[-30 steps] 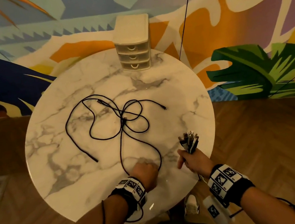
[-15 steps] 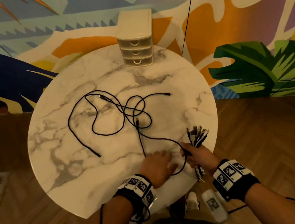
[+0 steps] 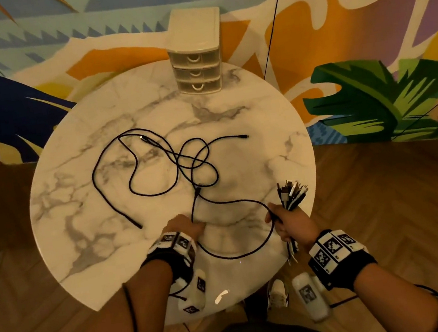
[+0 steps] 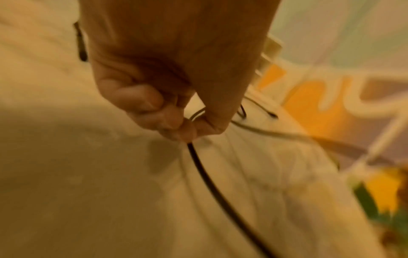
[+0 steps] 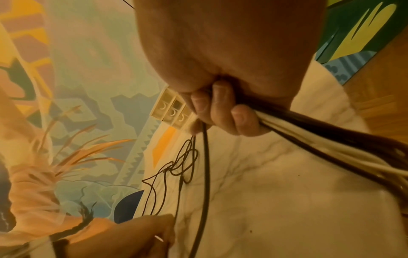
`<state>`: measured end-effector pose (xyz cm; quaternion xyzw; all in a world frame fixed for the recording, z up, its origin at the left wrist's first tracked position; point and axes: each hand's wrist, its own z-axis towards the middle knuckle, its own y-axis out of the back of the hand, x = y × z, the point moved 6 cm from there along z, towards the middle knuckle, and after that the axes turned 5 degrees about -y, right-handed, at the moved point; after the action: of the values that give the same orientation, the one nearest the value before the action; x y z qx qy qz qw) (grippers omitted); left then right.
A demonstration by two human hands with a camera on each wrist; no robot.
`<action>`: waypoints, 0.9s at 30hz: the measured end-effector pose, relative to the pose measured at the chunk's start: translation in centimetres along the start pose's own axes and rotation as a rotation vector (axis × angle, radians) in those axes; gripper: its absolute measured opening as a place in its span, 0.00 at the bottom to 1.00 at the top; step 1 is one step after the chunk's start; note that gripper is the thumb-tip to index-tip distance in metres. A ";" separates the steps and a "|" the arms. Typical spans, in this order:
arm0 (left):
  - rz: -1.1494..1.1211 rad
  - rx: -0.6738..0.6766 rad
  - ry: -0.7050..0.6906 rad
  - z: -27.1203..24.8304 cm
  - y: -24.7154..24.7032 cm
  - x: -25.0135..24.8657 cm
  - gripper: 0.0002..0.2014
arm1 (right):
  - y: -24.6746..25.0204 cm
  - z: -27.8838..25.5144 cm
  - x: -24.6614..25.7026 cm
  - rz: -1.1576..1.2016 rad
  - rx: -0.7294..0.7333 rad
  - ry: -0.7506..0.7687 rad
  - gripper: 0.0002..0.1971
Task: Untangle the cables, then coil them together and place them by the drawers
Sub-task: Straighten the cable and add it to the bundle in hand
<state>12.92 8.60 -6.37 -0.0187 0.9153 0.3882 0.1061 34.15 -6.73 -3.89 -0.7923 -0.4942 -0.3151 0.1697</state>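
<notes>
Black cables (image 3: 156,169) lie in tangled loops on the round marble table (image 3: 78,213). My left hand (image 3: 184,228) (image 4: 176,122) pinches one black cable (image 4: 205,174) near the table's front edge. That cable curves in a slack loop (image 3: 239,256) across to my right hand (image 3: 288,223) (image 5: 220,111). The right hand grips a bundle of black and white cables (image 3: 292,193) (image 5: 331,144), with the plug ends fanned upward and the tails hanging below the table edge. The cream three-drawer unit (image 3: 196,56) (image 5: 171,111) stands at the far edge of the table.
The table's right half (image 3: 265,145) holds only one cable end (image 3: 244,136). Wooden floor (image 3: 385,198) surrounds the table, and a painted mural wall (image 3: 360,19) stands behind it. A thin dark line (image 3: 273,20) hangs down beside the drawers.
My left hand has drawn back left along the black cable, leaving a wider slack loop between the hands. The tangle has shifted a little toward me. The right hand keeps its bundle.
</notes>
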 end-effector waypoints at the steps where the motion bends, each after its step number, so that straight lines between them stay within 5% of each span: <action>1: -0.133 0.030 0.036 -0.1 0.3 0.5 0.23 | 0.5 0.3 0.0 -0.025 -0.056 0.023 0.19; 5: -0.803 -0.028 0.070 -2.5 2.8 1.0 0.14 | 2.3 0.6 0.5 0.066 -0.309 0.108 0.17; 7: -0.913 -0.067 -0.025 -4.9 4.0 -0.4 0.10 | 1.8 0.3 1.4 0.089 -0.327 0.151 0.19; 10: -0.789 -0.031 -0.276 -8.1 4.0 -4.3 0.08 | -1.1 -0.4 3.5 -0.066 -0.176 0.246 0.22; 15: -0.239 0.018 -0.608 -10.7 1.0 -9.7 0.11 | -4.2 -2.3 6.0 -0.049 0.105 0.328 0.19; 19: -0.022 0.051 -0.695 -11.5 0.0 -11.2 0.19 | -3.9 -3.5 7.3 -0.031 0.176 0.370 0.17; 21: -0.091 0.014 -0.714 -11.5 1.1 -11.6 0.20 | -3.4 -3.8 7.3 -0.008 0.174 0.370 0.17; 24: -0.432 -0.059 -0.690 -10.5 3.6 -11.7 0.07 | -2.6 -4.4 7.5 0.004 0.179 0.352 0.17; 27: -0.697 -0.009 -0.681 -9.9 4.8 -12.6 0.09 | -2.5 -5.0 7.7 -0.079 0.196 0.348 0.17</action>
<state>22.85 4.30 6.30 -0.1963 0.7661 0.3174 0.5233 32.64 -3.26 4.90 -0.6857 -0.5163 -0.4041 0.3161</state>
